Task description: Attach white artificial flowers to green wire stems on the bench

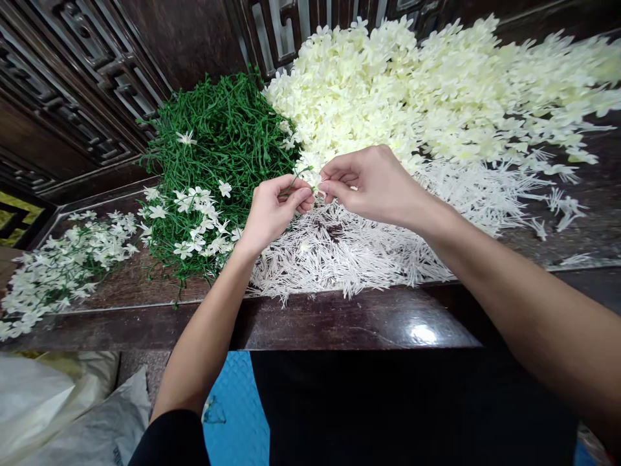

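My left hand (pixel 284 204) pinches a thin green stem (pixel 303 172) between thumb and forefinger. Close against it, my right hand (pixel 363 181) pinches a small white flower piece (pixel 316 178), and the fingertips of both hands nearly meet there. Just how the flower and the stem join is too small to tell. Below the hands lies a heap of white thread-like stamens (pixel 349 252). Behind them spreads a large pile of cream-white petals (pixel 359 97). To the left is a mound of green plastic stems (pixel 218 129), with several assembled white flowers (pixel 198 220) on its front.
More white flowers on stems (pixel 68 265) lie at the far left of the dark wooden bench (pixel 359 320). A carved lattice backrest (pixel 286 32) rises behind the piles. White sacks (pixel 92 414) and a blue mat (pixel 237 408) are on the floor below.
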### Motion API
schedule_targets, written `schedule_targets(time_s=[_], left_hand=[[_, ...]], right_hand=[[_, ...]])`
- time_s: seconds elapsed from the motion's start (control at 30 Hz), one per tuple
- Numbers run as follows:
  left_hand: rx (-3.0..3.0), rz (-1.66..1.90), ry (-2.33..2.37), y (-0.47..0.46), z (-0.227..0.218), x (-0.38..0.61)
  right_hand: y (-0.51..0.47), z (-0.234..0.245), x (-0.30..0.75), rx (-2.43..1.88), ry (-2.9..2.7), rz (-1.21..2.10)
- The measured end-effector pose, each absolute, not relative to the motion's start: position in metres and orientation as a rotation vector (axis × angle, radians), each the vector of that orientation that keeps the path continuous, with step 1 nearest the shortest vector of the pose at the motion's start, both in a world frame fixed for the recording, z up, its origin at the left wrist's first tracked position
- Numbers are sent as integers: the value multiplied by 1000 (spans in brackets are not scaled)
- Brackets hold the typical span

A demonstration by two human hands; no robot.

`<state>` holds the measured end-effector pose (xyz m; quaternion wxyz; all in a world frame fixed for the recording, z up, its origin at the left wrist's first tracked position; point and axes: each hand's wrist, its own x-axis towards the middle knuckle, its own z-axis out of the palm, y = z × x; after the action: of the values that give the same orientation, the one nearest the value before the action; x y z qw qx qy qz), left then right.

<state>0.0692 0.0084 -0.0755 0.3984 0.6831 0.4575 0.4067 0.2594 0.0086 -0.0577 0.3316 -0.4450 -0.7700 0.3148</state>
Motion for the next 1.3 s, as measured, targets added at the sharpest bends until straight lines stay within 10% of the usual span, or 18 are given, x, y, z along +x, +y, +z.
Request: schedule_targets(time_s=[1.3], left_hand=[[1823, 1125, 1249, 9, -88, 72]], right_hand=[[5, -67, 249, -1190, -2150, 550]])
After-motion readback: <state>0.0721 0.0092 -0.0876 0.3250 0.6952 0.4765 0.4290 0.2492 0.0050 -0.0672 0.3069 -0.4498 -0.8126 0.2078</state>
